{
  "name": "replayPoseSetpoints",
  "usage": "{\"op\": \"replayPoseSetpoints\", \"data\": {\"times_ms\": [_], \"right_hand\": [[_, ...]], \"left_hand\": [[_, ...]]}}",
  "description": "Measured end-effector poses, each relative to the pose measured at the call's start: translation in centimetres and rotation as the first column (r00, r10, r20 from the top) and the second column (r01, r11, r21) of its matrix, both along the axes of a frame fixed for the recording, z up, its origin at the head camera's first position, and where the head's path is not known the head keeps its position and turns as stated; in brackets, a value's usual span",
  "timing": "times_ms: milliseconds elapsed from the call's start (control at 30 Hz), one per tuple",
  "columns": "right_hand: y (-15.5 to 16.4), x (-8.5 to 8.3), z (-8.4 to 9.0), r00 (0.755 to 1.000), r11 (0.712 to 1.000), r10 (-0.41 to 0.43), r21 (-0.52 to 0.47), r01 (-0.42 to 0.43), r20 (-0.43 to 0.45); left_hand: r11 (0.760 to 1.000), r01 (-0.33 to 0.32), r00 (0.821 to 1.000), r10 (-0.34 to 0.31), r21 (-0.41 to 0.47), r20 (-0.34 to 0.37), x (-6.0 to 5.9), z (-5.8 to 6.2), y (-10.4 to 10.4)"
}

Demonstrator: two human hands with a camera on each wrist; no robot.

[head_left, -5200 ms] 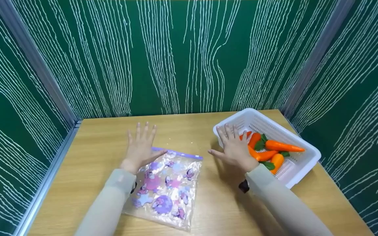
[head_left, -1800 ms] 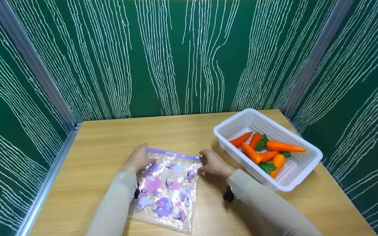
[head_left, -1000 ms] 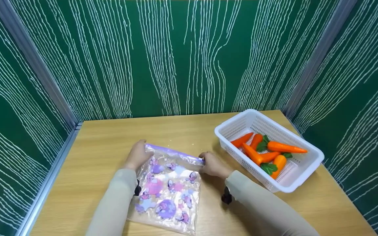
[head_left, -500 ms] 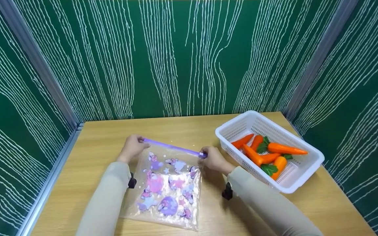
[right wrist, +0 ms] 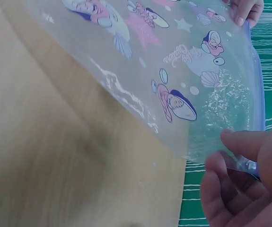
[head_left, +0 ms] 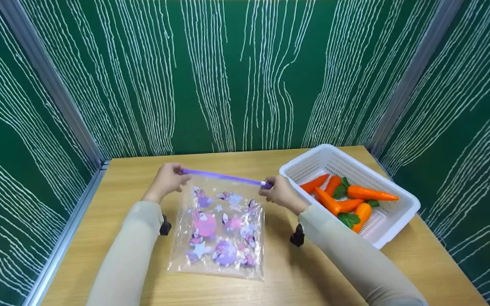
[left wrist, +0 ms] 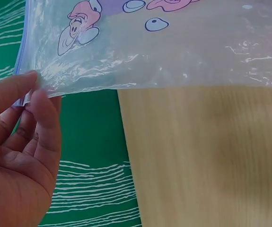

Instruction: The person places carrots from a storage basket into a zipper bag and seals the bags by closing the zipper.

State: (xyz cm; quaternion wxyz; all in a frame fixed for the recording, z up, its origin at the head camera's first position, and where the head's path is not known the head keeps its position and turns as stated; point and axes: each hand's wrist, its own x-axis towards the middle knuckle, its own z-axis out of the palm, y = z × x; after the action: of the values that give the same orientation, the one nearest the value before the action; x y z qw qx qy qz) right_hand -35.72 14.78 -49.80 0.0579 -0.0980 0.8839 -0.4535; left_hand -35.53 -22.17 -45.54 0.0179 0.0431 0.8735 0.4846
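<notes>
A clear zip bag (head_left: 223,225) printed with pink and purple cartoon figures hangs between both hands, raised off the table along its purple zip edge (head_left: 223,175). My left hand (head_left: 168,180) pinches the bag's top left corner; in the left wrist view the thumb and fingers of that hand (left wrist: 27,137) close on the corner. My right hand (head_left: 280,191) pinches the opposite corner beside the small white slider (head_left: 263,183). The right wrist view shows the right hand (right wrist: 249,175) with its fingers curled at that corner. Between the hands, the bag looks flat.
A white perforated plastic basket (head_left: 391,229) stands to the right, close to my right forearm. Several orange carrots (head_left: 372,192) with green tops lie in it. The wooden table (head_left: 113,204) is enclosed by green walls (head_left: 236,76) with white wavy lines.
Both hands, spread open above the bag at first, came down and took hold of its top corners. The bag has since been lifted off the table. The basket has stayed in place.
</notes>
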Motion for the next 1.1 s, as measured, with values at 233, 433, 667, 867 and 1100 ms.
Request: {"op": "replayPoseSetpoints", "data": {"times_ms": [233,433,667,867,1100], "right_hand": [[0.2,-0.6,1.1,0.999,0.975,-0.043,-0.216,0.045,0.017],[0.3,-1.1,3.2,0.989,0.967,-0.108,-0.241,0.081,-0.101],[0.5,-1.9,6.2,0.923,0.958,-0.142,-0.283,0.037,-0.357],[0.9,-1.9,8.7,0.873,0.917,-0.186,-0.398,-0.010,-0.452],[1.7,-1.4,8.2,0.848,0.932,-0.117,-0.352,-0.085,-0.517]], "left_hand": [[0.997,-0.011,1.000,0.014,0.082,-0.028,-0.4,1.4,0.6],[0.993,-0.015,0.986,0.034,0.113,-0.166,-0.7,3.2,1.0],[0.992,-0.024,0.945,0.064,0.126,-0.319,-0.3,6.3,1.6],[0.985,0.007,0.892,0.070,0.170,-0.447,0.8,8.8,2.3],[0.989,0.045,0.871,0.030,0.142,-0.491,2.1,8.0,1.9]]}}
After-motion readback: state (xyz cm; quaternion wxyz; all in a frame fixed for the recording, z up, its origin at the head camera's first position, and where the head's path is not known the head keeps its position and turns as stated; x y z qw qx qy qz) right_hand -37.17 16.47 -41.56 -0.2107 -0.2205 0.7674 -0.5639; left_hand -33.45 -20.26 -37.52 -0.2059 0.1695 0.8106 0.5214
